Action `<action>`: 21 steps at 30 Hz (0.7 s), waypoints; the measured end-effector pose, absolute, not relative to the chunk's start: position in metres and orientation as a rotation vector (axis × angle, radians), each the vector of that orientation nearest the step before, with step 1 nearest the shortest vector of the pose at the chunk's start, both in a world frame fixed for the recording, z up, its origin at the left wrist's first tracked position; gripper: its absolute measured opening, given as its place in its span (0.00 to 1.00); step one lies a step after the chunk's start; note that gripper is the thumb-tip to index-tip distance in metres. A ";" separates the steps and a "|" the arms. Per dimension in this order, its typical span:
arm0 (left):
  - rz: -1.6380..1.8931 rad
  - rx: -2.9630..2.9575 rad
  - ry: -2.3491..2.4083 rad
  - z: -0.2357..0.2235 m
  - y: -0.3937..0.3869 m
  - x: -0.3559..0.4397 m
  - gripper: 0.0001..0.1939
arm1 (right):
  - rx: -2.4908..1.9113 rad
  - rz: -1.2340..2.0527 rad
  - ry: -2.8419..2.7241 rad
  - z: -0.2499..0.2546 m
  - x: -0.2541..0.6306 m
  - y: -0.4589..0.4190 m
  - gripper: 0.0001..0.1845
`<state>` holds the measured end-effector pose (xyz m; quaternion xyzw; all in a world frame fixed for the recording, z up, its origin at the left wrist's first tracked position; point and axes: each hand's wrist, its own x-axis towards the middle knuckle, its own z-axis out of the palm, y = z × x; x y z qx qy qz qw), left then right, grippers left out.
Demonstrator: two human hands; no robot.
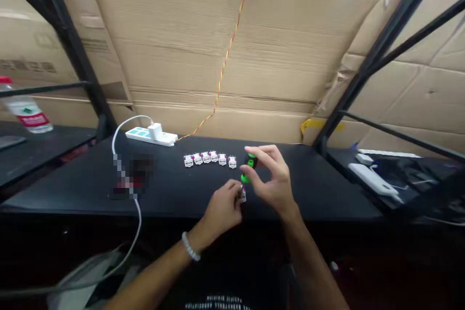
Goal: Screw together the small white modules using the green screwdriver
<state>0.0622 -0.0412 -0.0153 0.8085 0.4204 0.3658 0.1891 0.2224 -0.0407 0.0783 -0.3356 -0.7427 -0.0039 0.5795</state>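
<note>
My right hand (271,174) grips a green and black screwdriver (250,162) by its handle, thumb and fingers closed around it. The tool points down at a small white and purple part (243,193) near the front of the black table. Pinched fingers of my left hand (225,203) hold that part, and they hide much of it. Beyond my hands, several similar white and purple parts (206,157) lie in a row on the tabletop; the rightmost one (232,161) sits close to the screwdriver.
A white power strip (152,135) with a plugged-in charger lies at the back left, its white cable (140,223) hanging over the front edge. A twisted red and yellow wire (227,55) runs up the cardboard wall (174,38). Black metal posts (348,82) flank the table (163,198).
</note>
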 end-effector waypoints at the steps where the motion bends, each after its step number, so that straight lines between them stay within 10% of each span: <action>1: 1.023 2.278 1.184 -0.016 -0.041 0.063 0.12 | -0.773 0.007 -1.747 0.078 0.223 -0.041 0.19; 21: 0.996 2.328 1.231 -0.016 -0.042 0.063 0.10 | -0.729 0.145 -1.776 0.077 0.228 -0.045 0.21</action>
